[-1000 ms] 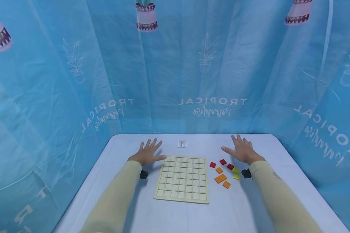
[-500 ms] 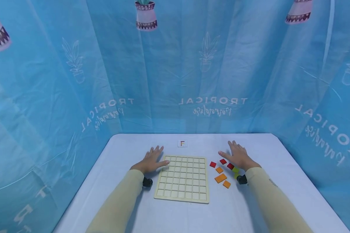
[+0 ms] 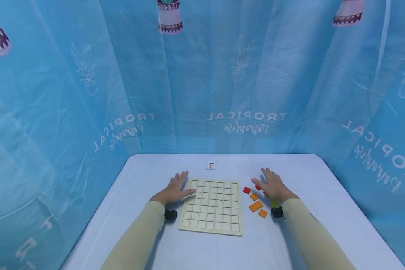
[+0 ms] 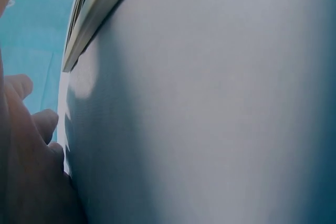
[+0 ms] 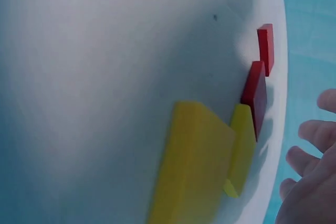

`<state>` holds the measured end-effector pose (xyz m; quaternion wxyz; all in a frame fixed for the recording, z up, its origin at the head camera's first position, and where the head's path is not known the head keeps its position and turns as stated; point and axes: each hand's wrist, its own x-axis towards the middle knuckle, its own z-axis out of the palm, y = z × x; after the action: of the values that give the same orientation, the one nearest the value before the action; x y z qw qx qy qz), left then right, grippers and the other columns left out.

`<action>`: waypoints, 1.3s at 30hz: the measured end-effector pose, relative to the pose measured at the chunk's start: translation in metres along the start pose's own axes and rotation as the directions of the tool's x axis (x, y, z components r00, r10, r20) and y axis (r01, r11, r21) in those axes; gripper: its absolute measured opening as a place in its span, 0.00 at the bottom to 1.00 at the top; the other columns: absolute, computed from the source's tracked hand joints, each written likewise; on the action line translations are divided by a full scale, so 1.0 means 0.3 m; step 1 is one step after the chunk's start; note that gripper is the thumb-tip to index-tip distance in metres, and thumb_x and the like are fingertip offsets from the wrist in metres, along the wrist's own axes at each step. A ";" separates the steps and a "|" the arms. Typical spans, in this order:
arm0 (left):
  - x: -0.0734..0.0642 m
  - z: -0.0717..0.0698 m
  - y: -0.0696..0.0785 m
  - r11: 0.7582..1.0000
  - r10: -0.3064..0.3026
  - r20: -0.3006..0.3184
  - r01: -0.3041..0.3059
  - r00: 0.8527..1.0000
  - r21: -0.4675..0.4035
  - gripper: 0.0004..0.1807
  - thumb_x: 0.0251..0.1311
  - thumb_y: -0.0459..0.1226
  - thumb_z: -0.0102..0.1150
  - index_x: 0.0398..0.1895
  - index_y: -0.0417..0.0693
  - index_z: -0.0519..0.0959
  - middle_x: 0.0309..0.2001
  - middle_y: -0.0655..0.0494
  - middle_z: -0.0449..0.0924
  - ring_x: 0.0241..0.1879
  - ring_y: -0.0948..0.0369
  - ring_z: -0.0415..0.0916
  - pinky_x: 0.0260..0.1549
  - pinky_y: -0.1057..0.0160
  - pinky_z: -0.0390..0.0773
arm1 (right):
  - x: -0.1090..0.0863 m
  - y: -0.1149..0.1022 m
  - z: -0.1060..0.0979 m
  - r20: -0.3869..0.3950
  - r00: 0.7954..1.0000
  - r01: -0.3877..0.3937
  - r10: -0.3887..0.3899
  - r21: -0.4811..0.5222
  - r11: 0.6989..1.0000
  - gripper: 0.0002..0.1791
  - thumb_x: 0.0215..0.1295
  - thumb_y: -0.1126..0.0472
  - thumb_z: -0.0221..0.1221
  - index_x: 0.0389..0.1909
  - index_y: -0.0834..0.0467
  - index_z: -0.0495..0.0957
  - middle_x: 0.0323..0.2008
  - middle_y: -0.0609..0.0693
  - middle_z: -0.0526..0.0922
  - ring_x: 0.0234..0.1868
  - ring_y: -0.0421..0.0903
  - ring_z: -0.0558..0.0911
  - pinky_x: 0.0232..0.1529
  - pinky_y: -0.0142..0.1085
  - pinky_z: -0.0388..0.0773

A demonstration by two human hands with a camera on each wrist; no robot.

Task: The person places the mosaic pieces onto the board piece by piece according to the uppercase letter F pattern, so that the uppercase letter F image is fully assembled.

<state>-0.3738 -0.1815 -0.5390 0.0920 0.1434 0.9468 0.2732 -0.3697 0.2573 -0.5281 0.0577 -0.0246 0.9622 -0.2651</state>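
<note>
A cream board (image 3: 210,206) marked with a square grid lies in the middle of the table. My left hand (image 3: 173,190) is at its far left corner, fingers spread and thumb reaching over the edge; whether the thumb touches the board I cannot tell. Nothing is in that hand. On the board's right lie orange tiles (image 3: 255,206) and red tiles (image 3: 246,190). Above part of this group is my right hand (image 3: 274,186), fingers extended and holding nothing. It partly covers the red and yellow tiles; the right wrist view shows two yellow tiles (image 5: 191,161) and a dark red tile (image 5: 255,95) beneath.
A small card (image 3: 211,165) with a coloured grid pattern lies beyond the board near the table's back edge. The table has a white cover (image 3: 219,253). Blue printed curtains (image 3: 202,93) enclose the back and both sides.
The right hand has drawn back and leftward, now over the red and yellow tiles. The left hand has shifted slightly right and nearer, its thumb now over the board. The tiles and board stay put.
</note>
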 end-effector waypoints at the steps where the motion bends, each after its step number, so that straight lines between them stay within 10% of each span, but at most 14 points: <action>1: -0.002 0.000 0.003 1.000 0.001 0.000 -0.001 1.000 0.002 0.61 0.64 0.71 0.57 0.88 0.52 0.42 0.85 0.46 0.38 0.82 0.45 0.28 0.78 0.44 0.32 | -0.001 0.000 0.003 0.003 1.000 0.001 -0.001 0.003 1.000 0.59 0.71 0.25 0.51 0.84 0.64 0.49 0.81 0.71 0.44 0.79 0.74 0.44 0.71 0.75 0.44; 12: -0.036 -0.001 0.015 0.999 -0.034 0.033 0.034 0.999 -0.010 0.60 0.62 0.70 0.60 0.88 0.56 0.46 0.85 0.48 0.40 0.83 0.46 0.30 0.77 0.36 0.39 | -0.016 -0.004 0.030 0.020 0.997 0.071 -0.071 0.002 0.997 0.50 0.71 0.38 0.65 0.82 0.62 0.57 0.79 0.67 0.59 0.78 0.70 0.52 0.71 0.71 0.55; 39: -0.056 0.029 -0.019 0.992 0.108 0.070 -0.112 0.992 0.051 0.61 0.57 0.70 0.65 0.87 0.53 0.52 0.85 0.54 0.45 0.83 0.50 0.32 0.78 0.43 0.41 | -0.040 -0.108 0.094 -0.033 0.981 0.192 -0.193 -0.042 0.981 0.18 0.65 0.65 0.74 0.56 0.58 0.88 0.54 0.53 0.86 0.53 0.54 0.80 0.64 0.55 0.77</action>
<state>-0.3571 -0.1875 -0.5477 0.1046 0.2070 0.9409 0.2469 -0.3536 0.2161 -0.5342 0.0134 -0.1136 0.9611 -0.2513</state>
